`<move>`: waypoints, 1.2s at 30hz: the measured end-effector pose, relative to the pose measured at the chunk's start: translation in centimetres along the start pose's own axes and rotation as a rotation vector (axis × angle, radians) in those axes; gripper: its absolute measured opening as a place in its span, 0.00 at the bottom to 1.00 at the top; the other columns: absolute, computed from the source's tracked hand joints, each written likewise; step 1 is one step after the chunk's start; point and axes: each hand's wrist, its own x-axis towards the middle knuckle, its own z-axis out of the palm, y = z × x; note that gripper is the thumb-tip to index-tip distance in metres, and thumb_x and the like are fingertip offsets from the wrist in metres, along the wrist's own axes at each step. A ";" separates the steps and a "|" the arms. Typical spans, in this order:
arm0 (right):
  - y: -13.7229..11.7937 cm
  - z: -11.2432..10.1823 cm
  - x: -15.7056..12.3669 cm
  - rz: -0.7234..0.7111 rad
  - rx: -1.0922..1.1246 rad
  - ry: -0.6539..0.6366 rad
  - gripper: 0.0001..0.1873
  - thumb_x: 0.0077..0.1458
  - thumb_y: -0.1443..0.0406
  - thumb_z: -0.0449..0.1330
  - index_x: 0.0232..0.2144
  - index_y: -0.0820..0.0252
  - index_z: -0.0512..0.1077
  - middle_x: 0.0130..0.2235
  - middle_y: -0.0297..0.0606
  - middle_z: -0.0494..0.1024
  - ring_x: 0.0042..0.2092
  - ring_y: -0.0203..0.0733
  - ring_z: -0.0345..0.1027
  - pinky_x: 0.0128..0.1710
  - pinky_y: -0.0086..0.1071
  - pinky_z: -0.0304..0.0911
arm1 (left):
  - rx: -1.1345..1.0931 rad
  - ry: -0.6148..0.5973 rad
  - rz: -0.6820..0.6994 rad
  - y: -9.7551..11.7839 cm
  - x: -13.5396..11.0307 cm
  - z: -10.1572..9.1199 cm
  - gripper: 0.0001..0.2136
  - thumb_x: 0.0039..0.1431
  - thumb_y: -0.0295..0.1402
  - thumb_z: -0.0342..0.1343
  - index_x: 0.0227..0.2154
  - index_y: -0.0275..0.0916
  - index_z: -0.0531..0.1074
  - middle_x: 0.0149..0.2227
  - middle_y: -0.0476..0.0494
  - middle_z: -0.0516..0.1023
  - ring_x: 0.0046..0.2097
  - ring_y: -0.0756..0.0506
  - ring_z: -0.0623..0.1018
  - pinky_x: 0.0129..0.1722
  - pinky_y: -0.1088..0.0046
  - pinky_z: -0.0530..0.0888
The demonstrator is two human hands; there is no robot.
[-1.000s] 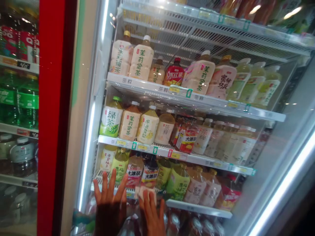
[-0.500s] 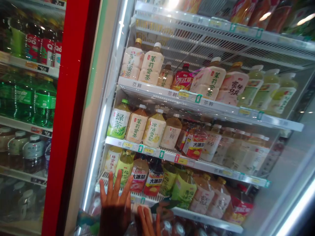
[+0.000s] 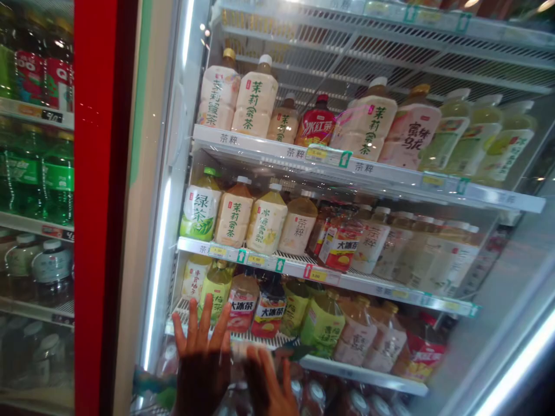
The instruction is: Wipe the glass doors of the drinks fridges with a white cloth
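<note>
My left hand is raised at the bottom of the view, fingers spread and nothing in it. Beside it is my right hand, partly cut off by the lower edge, its fingers stretched out and slightly blurred. Both are in front of a lit drinks fridge; whether they touch its glass I cannot tell. Just beyond my left fingertips stands a green-labelled bottle on the lower shelf. Near it are a bottle with a pink-and-white label and a dark bottle with a red label. The wrists are in shadow.
White wire shelves hold rows of bottled teas, with price tags along their front edges. A red upright frame divides this fridge from another at left, which holds green bottles. A bright light strip runs along the lower right.
The view has shifted, so the red frame and left fridge sit further left. My right hand shows more and its fingers have moved slightly right and up. My left hand stays spread.
</note>
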 end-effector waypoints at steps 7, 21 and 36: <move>7.4 -6.3 7.5 -0.153 -0.072 0.101 0.29 0.65 0.64 0.56 0.65 0.69 0.64 0.73 0.47 0.52 0.76 0.56 0.33 0.74 0.58 0.25 | -0.090 0.025 0.012 2.0 0.3 0.4 0.35 0.65 0.28 0.55 0.72 0.43 0.49 0.75 0.39 0.46 0.75 0.31 0.46 0.72 0.38 0.42; 12.4 -10.3 12.1 -0.544 -0.195 -0.042 0.33 0.68 0.48 0.53 0.67 0.60 0.63 0.72 0.36 0.57 0.76 0.45 0.32 0.75 0.49 0.23 | -0.039 0.036 -0.008 3.1 0.7 2.3 0.38 0.61 0.29 0.59 0.71 0.49 0.51 0.75 0.40 0.47 0.75 0.32 0.47 0.72 0.39 0.44; 13.2 -13.2 17.8 -0.562 -0.242 -0.100 0.36 0.69 0.47 0.50 0.69 0.62 0.58 0.74 0.40 0.51 0.76 0.48 0.36 0.75 0.53 0.31 | -0.148 0.060 -0.113 0.4 3.7 -0.8 0.36 0.64 0.26 0.57 0.71 0.51 0.51 0.75 0.42 0.46 0.75 0.30 0.47 0.71 0.33 0.45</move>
